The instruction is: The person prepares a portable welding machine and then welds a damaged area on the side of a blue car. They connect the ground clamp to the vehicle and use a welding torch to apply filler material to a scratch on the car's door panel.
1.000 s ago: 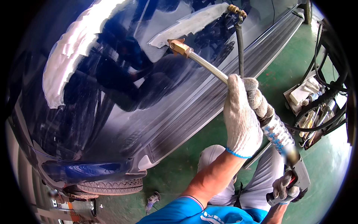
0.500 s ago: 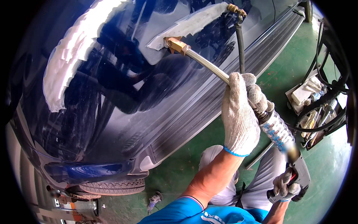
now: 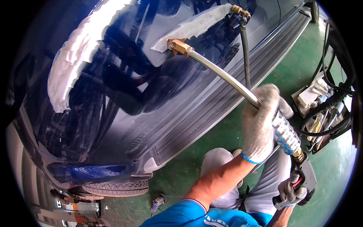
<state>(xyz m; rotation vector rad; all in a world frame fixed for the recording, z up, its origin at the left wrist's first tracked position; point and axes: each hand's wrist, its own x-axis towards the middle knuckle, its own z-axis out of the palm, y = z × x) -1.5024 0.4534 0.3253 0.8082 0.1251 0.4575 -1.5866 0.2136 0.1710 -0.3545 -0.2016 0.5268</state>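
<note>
A dent puller with a long silver rod (image 3: 223, 75) slants across from upper left to lower right. Its copper-coloured tip (image 3: 179, 47) meets a pale, jagged-edged strip (image 3: 202, 23) on the dark blue car body panel (image 3: 128, 102). In a cream knitted glove, my left hand (image 3: 261, 123) is closed around the rod's lower part, slightly blurred; what lies under the fingers is hidden. Below that hand shows a ribbed silver section (image 3: 287, 134). My right hand (image 3: 292, 190), in a grey-palmed glove, grips the black pistol-shaped handle (image 3: 307, 172) at the puller's end.
A brass clamp (image 3: 241, 11) with a dark cable sits at the strip's far end. Another bright strip (image 3: 72, 64) marks the panel's left. A ribbed running board (image 3: 211, 117) edges the car. Right stands a tool tray (image 3: 315, 102) among black cables; a small power tool (image 3: 157, 202) lies on the green floor.
My left hand has moved down and right along the rod, closer to the handle, baring more of the rod. The tip and my right hand stay nearly where they were.
</note>
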